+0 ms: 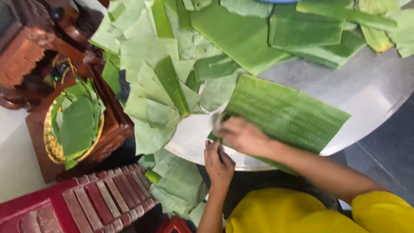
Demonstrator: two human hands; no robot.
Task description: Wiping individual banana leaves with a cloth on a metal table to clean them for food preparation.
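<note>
A round metal table [371,90] held a heap of cut leaves [172,56]. One leaf [284,114] lay at its near edge; the right hand [243,136] pressed it, fingers blurred, while the left hand [219,162] pinched its corner. A hard tug could tear it.

place: home food-prep spot | cues: carved wooden furniture [30,47], round metal table [371,90], heaped banana leaves [181,56]
</note>
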